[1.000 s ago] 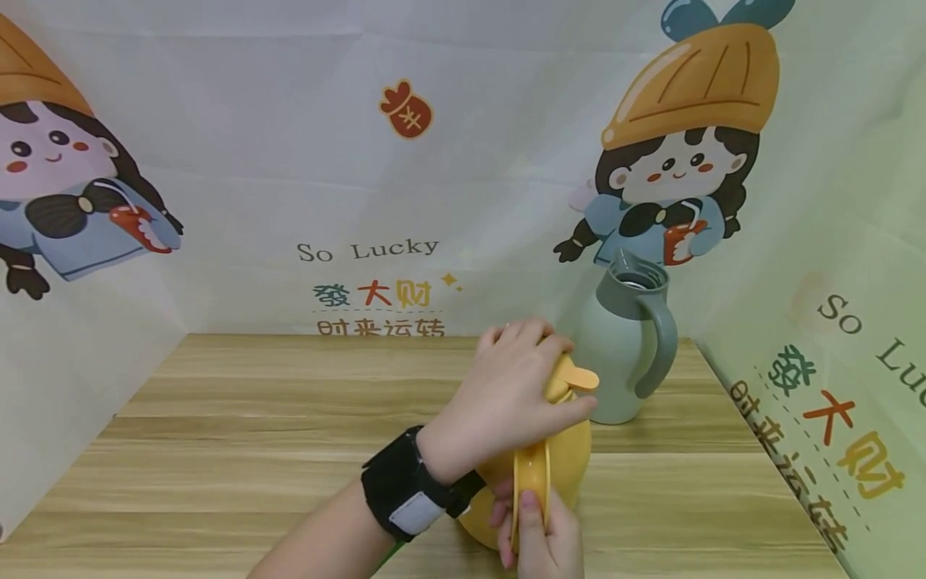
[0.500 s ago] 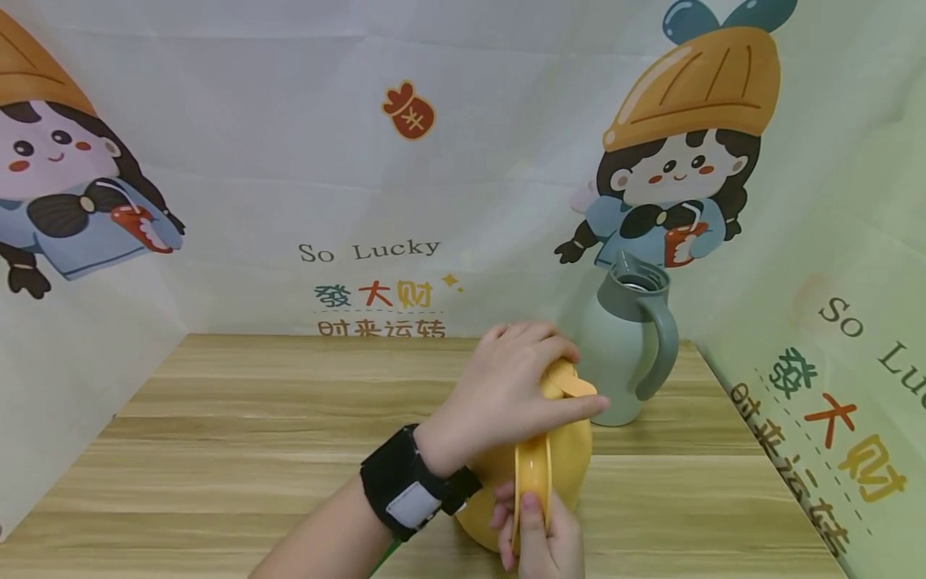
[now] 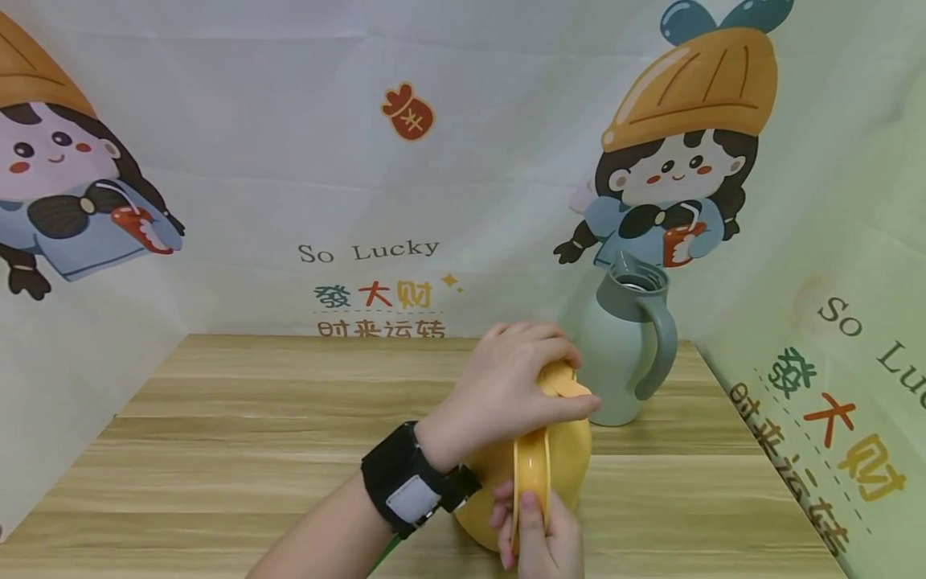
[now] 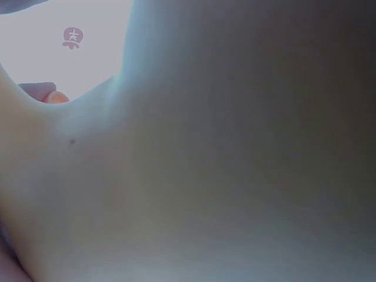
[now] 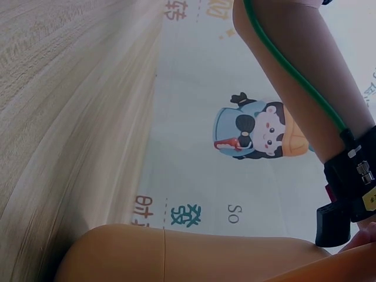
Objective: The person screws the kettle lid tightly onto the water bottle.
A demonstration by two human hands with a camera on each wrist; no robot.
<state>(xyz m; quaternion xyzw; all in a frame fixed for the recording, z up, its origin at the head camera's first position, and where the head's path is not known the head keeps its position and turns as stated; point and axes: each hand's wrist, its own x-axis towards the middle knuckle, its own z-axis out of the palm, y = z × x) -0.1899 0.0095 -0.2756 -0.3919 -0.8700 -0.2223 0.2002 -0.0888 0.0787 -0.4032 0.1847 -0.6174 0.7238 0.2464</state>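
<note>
A yellow vacuum jug (image 3: 571, 458) stands on the wooden table in the head view; its lower body also spans the bottom of the right wrist view. Over its top, my left hand (image 3: 506, 386) grips the lid (image 3: 560, 378), with the thumb lying along the near side by the lid's tab. Lower down, my right hand (image 3: 542, 531) holds the jug's handle (image 3: 531, 466), thumb on its outer face. In the left wrist view, blurred skin of the left hand (image 4: 176, 188) fills most of the picture. The left palm hides much of the lid.
Just behind the yellow jug, to the right, is a pale green jug (image 3: 615, 354) with an uncovered mouth and grey-green handle. Cloth walls (image 3: 239, 161) printed with cartoon figures enclose the table (image 3: 253, 418). A black strap (image 3: 405, 482) with a small camera circles the left wrist.
The lid's tab has turned from pointing right to pointing nearer the handle, as the left hand twists the lid slightly. The right hand keeps its hold on the handle.
</note>
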